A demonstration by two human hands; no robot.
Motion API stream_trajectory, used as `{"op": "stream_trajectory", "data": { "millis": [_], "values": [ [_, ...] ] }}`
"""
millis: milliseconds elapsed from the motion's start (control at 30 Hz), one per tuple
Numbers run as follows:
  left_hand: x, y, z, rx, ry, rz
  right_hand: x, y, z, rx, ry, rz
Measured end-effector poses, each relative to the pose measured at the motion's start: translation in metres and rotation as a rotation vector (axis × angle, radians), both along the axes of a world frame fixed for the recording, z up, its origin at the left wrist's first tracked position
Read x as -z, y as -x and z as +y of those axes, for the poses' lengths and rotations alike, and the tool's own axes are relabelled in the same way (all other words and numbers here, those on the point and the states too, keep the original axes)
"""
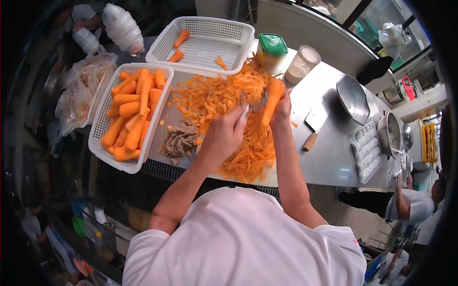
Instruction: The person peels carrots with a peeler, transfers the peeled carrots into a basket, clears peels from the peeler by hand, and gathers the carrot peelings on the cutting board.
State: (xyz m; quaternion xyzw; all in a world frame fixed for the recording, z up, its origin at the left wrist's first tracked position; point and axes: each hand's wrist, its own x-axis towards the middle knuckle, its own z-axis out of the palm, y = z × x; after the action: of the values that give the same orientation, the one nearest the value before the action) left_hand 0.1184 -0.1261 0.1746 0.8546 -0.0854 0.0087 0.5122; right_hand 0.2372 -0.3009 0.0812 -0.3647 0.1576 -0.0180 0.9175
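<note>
A large carrot (274,98) is gripped in my right hand (283,106), its thick end pointing away from me. Just left of it, my left hand (226,131) is closed around a peeler (244,110), smeared by motion. Below both hands spreads a heap of orange carrot peelings (250,155). To the left stands a white perforated basket (98,136) full of peeled carrots (126,109). Behind it, another white basket (200,21) holds a few carrot pieces (181,38). A crumpled brown cloth (179,139) lies by the peelings.
Behind the heap stand a green-lidded container (273,45) and a clear jar (303,64). A wooden-handled cleaver (316,121), dark tray (353,100), egg tray (366,151) and metal bowl (389,133) occupy the right side. Other people work nearby; one (412,205) is at the right.
</note>
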Motion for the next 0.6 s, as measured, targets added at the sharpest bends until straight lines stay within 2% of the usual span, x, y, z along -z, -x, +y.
{"op": "stream_trajectory", "data": {
  "millis": [33, 67, 100, 133, 200, 233, 333, 367, 400, 467, 533, 600],
  "values": [
    [0.001, -0.023, -0.005, -0.069, 0.034, -0.065, 0.003, 0.003, 0.001, -0.009, 0.004, -0.002],
    [0.005, -0.035, -0.01, -0.141, 0.069, -0.132, 0.007, 0.004, 0.001, -0.122, 0.01, -0.023],
    [0.015, -0.035, -0.017, -0.153, 0.071, -0.134, 0.009, 0.004, 0.002, -0.235, 0.013, -0.044],
    [0.024, -0.033, -0.025, -0.143, 0.014, -0.197, 0.007, 0.004, 0.006, -0.243, 0.012, -0.044],
    [0.034, -0.015, -0.027, -0.12, -0.049, -0.263, 0.001, 0.002, 0.008, -0.124, -0.002, -0.041],
    [0.034, 0.012, -0.024, -0.061, -0.029, -0.202, -0.009, 0.002, 0.008, -0.02, 0.081, -0.002],
    [0.025, 0.036, 0.0, 0.081, -0.006, -0.057, 0.02, -0.004, -0.016, -0.091, -0.001, -0.013],
    [0.02, 0.042, 0.005, 0.15, -0.01, 0.028, 0.024, -0.006, -0.017, -0.042, 0.135, -0.034],
    [0.013, 0.035, 0.004, 0.144, -0.009, 0.03, 0.02, -0.001, -0.015, -0.049, 0.136, -0.032],
    [-0.005, -0.006, -0.003, -0.082, 0.055, -0.129, 0.007, 0.007, -0.004, -0.087, 0.269, -0.009],
    [0.009, -0.04, -0.016, -0.098, 0.046, -0.169, 0.003, 0.008, 0.011, -0.075, 0.273, 0.012],
    [0.022, -0.038, -0.024, -0.104, 0.035, -0.204, 0.002, 0.009, 0.016, -0.051, 0.276, 0.039]
  ]
}}
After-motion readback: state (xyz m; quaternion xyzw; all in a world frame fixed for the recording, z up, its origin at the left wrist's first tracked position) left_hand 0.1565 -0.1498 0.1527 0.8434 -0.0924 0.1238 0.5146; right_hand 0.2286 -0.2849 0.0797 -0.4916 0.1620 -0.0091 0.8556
